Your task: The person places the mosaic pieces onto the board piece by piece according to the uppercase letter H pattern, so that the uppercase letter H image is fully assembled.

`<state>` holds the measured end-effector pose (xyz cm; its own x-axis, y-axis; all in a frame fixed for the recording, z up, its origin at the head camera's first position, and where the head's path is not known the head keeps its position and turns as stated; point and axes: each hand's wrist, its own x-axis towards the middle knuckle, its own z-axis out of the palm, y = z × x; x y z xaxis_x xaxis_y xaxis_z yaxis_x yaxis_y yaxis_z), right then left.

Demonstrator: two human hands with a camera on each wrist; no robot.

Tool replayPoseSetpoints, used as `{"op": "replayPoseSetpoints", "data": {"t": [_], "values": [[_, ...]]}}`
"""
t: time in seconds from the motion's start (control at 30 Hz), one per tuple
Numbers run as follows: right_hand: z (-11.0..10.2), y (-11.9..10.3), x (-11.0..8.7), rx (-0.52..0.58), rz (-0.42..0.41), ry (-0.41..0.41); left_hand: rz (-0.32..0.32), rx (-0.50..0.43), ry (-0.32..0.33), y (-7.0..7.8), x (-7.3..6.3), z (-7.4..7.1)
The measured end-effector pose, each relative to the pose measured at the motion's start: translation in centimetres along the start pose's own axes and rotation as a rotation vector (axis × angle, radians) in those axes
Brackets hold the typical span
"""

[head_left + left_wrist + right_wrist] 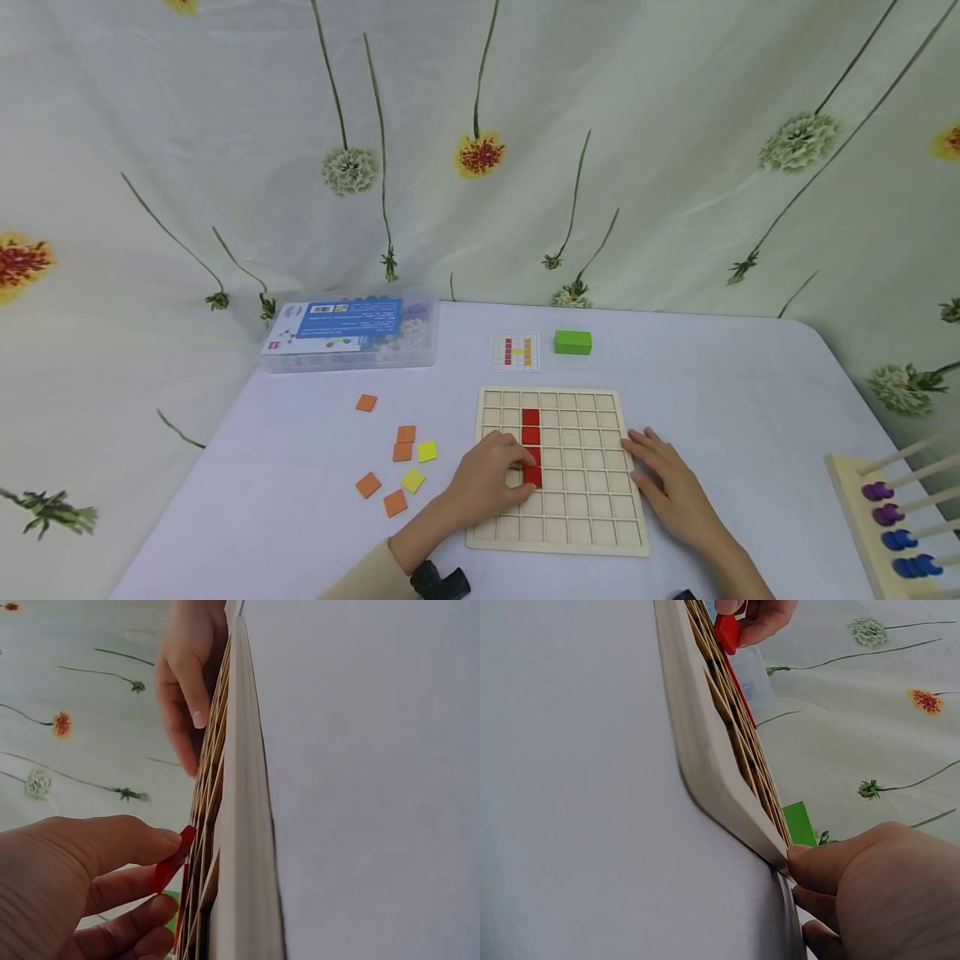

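My left hand [491,477] pinches a red square tile [174,859] between thumb and fingers, over the wooden grid board [592,533]. The tile is tilted at the grid's surface in the left wrist view. Above it in the same column, several red tiles [531,417] lie in the grid cells. My right hand [675,492] rests at the board's right edge, its fingers fairly straight and its thumb touching the rim [780,859].
Loose orange tiles [367,485] and yellow tiles [412,480] lie left of the board. Behind it are a pattern card [515,352] and a green block [573,342]. A clear plastic box [348,329] stands back left; a bead counting frame [862,517] stands at the right edge.
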<state>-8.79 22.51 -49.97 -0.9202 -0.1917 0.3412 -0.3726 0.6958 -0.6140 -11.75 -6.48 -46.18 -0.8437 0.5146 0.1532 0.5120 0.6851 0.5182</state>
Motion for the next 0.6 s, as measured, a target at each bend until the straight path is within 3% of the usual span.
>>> {"op": "replayPoseSetpoints", "data": {"t": [0.37, 0.6], "values": [[-0.1, -0.1, -0.1, -0.007, -0.005, 0.0, -0.025, 0.063, -0.011, 0.1, 0.3, 0.6], [-0.1, -0.1, 0.0, 0.002, -0.008, -0.004, -0.007, 0.068, 0.034, -0.3, -0.9, -1.2]]}}
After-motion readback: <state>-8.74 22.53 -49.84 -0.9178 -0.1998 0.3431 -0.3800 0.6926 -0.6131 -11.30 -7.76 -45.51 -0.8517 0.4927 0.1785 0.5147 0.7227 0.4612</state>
